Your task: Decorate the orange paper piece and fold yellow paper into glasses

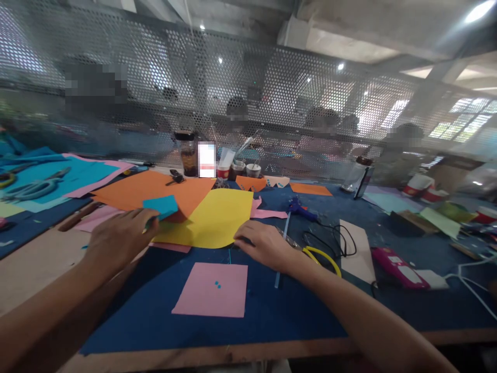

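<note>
My left hand (120,235) is closed, with a small blue piece of paper (163,205) in its fingers. A thin pointed tip, perhaps a pencil, shows below those fingers. My right hand (264,241) has its fingers curled at the near right edge of a yellow sheet (217,215), apparently pinching it; the fingertips are partly hidden. The yellow sheet overlaps a large orange sheet (155,189). Closer to me lies a pink square (209,300) bearing two tiny blue bits (218,285). Scissors with yellow handles (324,259) lie partly behind my right wrist.
Beyond my right hand are a blue glue gun (301,208) with a black cord and a magenta device (399,268). Blue-handled scissors (37,186) rest on blue sheets at left. A lit phone (207,159), jar (186,154) and cups stand along the perforated metal screen (279,103).
</note>
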The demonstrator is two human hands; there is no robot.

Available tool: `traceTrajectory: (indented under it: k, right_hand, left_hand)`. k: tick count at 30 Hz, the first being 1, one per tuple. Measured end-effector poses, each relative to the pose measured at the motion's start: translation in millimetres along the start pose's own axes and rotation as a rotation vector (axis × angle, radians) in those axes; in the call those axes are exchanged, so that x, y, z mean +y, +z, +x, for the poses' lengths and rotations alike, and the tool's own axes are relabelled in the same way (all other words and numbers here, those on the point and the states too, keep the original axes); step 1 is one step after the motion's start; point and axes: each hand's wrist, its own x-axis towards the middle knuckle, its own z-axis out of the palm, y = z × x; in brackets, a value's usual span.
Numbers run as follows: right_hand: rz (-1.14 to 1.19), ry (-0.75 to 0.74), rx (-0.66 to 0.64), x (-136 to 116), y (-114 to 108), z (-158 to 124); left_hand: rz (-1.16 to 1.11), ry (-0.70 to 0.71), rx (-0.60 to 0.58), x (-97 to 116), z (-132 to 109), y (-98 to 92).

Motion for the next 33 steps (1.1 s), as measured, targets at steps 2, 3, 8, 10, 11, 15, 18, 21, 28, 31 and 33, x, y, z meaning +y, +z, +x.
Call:
traceTrajectory:
  k: [2, 3, 8, 10, 11, 15, 18, 21, 28, 31, 33]
  right_hand:
    - [0.012, 0.003, 0.01, -1.4, 0.0, -0.3]
    - [0.021, 0.007, 0.023, -1.7, 0.2, -0.3]
    - [0.058, 0.111, 0.225, -0.6, -0.6, 1.9]
    - [0.066, 0.171, 0.354, 0.0, -3.9, 3.3]
    - [0.069, 0.186, 0.401, 0.4, -6.1, 3.9]
    - [0.089, 0.184, 0.439, 3.1, -14.6, 5.7]
    - [0.121, 0.154, 0.43, 7.5, -15.4, 6.5]
    - [0.167, 0.152, 0.429, 11.5, -11.7, 7.3]
    - [0.339, 0.307, 0.391, 11.6, -9.6, 8.6]
    - [0.429, 0.368, 0.397, 12.6, -13.9, 9.9]
    - [0.464, 0.394, 0.401, 13.1, -18.1, 11.2]
  left_hand:
    - [0.023, -0.062, 0.045, 14.1, 4.1, -5.0]
    - [0.0, -0.082, 0.037, 21.6, 6.3, -7.2]
    - [-0.404, -0.16, 0.047, 55.6, 15.6, -9.3]
    - [-0.55, -0.176, 0.004, 64.7, 17.9, -5.5]
    - [-0.629, -0.188, -0.02, 68.0, 18.8, -3.0]
    - [-0.832, -0.232, -0.064, 72.7, 21.3, 7.9]
    - [-0.878, -0.257, -0.067, 69.1, 22.4, 13.5]
    - [-0.92, -0.28, -0.08, 65.3, 22.0, 16.3]
    - [-1.005, -0.27, -0.147, 62.6, 16.6, 21.1]
    - [-1.007, -0.287, -0.154, 59.1, 15.3, 23.3]
    - [-1.0, -0.295, -0.153, 57.6, 14.4, 24.1]
